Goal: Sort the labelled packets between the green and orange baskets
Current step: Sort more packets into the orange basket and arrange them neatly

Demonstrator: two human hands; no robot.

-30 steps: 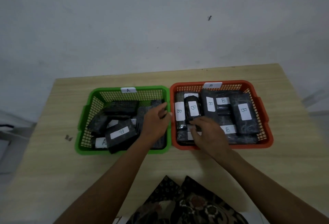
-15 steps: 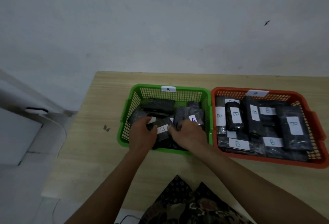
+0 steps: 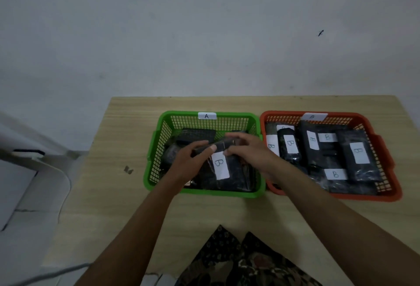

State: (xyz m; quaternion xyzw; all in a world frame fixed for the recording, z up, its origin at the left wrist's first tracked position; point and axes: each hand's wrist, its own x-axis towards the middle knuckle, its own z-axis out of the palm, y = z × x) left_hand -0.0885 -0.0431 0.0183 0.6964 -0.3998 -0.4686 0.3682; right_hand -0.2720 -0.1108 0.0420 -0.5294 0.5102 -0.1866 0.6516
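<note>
I see both hands over the green basket (image 3: 156, 149). The left hand (image 3: 188, 160) and right hand (image 3: 247, 151) together grip a black B-labelled packet (image 3: 225, 167) by its top edge.

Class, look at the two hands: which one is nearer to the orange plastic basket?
Right. The right hand is over the green plastic basket, close to the orange plastic basket. The left hand is further left, with the right hand between it and the orange one.
</note>
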